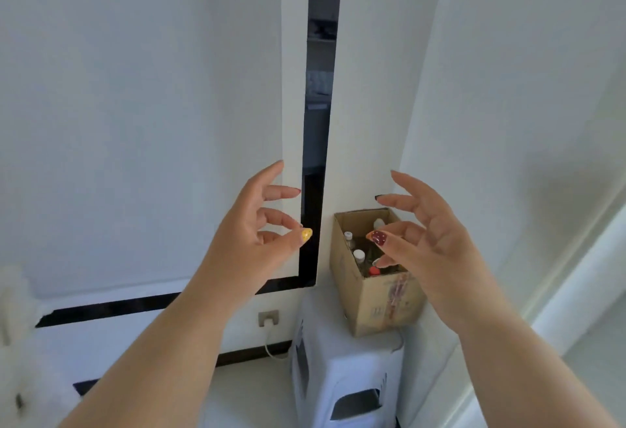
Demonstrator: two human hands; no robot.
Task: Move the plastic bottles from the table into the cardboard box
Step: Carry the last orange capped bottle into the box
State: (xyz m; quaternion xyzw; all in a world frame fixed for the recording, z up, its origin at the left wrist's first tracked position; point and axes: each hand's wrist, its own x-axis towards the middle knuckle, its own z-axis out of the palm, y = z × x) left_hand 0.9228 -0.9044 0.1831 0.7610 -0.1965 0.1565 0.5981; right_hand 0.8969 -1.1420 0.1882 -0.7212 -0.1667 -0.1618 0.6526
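Between the two raised hands, a little below them, stands the box (372, 295), open at the top. It rests on a white appliance (342, 370) in the corner of the room. Several bottles (359, 255) stand inside the box; white caps and one red cap show. The left hand (252, 234) is held up in the air to the left of the box, with the fingers spread and curled loosely, and it holds nothing. The right hand (430, 248) is also open and empty, with the fingers bent slightly; it hangs in front of the right part of the box and hides some of the opening. Both palms face each other. Below the left hand, a wall socket (268, 318) with a white cable is seen just beside the appliance.
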